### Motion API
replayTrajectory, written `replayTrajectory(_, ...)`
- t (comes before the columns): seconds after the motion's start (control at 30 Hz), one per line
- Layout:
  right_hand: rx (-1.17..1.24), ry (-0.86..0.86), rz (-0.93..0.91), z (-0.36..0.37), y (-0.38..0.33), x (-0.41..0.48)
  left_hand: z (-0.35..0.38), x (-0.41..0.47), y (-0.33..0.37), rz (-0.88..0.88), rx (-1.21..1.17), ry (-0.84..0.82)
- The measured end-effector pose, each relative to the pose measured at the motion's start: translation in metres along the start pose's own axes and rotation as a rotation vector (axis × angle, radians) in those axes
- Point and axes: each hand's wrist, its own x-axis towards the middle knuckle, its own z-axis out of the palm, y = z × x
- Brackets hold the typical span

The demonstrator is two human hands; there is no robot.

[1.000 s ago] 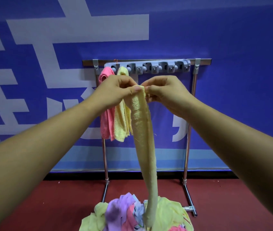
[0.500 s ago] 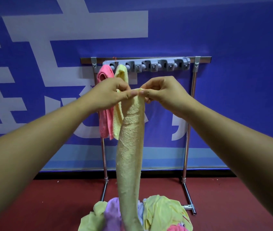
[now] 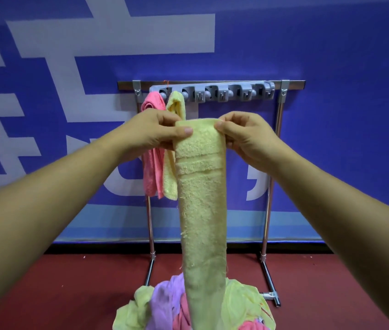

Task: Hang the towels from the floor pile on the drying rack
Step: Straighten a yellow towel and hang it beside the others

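Behind, wall lettering point(image 3: 117, 36) unreadable; left hand point(image 3: 153, 129), right hand point(image 3: 245, 136) pinch yellow towel point(image 3: 200, 198).

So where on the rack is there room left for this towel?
The grey clip strip is bare from the hung yellow towel across to the right post. Its left end is crowded: the pink towel and that yellow one hang side by side there.

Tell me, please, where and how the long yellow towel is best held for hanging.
Grip the long yellow towel at its top edge, one corner per side, as the left hand and right hand do: thumbs on the near face, fingers behind. It hangs as a narrow strip with that edge level, so pinching from both sides should keep it flat.
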Motion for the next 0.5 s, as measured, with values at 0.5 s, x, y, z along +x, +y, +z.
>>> replayTrajectory(0.5, -0.016, 0.002, 0.019, -0.008, -0.001, 0.01, 0.022, 0.004, -0.01, 0.017, -0.101, 0.151)
